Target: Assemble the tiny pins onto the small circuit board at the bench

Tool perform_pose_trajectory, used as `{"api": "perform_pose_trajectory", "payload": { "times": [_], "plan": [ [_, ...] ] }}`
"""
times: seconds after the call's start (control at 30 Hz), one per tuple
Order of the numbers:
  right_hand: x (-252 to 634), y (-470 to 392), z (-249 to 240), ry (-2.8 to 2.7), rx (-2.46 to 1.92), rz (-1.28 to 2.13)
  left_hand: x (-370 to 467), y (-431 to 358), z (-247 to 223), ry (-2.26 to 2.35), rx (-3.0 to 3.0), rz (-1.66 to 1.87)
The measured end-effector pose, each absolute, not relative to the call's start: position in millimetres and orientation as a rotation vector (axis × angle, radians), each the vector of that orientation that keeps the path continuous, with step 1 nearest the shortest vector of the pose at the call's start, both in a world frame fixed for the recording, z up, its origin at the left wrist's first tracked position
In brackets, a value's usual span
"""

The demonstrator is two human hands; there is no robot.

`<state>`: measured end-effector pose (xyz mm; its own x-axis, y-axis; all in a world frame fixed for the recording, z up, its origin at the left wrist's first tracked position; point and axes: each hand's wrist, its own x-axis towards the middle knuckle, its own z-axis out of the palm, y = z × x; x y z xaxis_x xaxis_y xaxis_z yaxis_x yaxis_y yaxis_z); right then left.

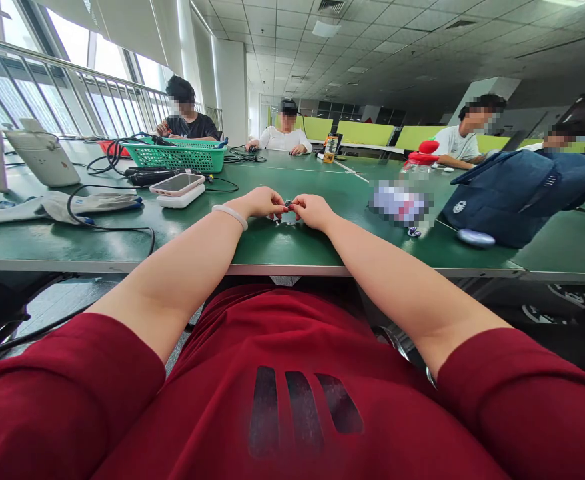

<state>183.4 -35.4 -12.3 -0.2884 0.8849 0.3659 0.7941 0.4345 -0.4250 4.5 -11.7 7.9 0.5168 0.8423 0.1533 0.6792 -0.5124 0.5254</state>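
Left hand [265,202] and right hand [313,209] nearly meet, fingers and thumbs pinched almost closed on one small dark part [288,205]; exact shape unclear. Part is between the fingertips, just above the near side of the green table [322,248], in front of the torso. Navy bag [512,197] on table, far right. Green basket [177,157] beyond left forearm, cables at it. White gloves [57,205] at left, black cable across. Pink-edged phone [177,185] on a white block [181,199], near left hand. Pale bits [278,221] under hands, too small to identify.
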Motion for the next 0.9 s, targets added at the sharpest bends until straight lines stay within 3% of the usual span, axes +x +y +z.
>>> {"api": "perform_pose_trajectory", "payload": {
  "times": [0.9],
  "plan": [
    [183.4, -32.9, -14.1, -2.13, -1.444, 0.186, 4.6, -13.2, 9.6, 1.275, 2.359, 0.575]
  ]
}}
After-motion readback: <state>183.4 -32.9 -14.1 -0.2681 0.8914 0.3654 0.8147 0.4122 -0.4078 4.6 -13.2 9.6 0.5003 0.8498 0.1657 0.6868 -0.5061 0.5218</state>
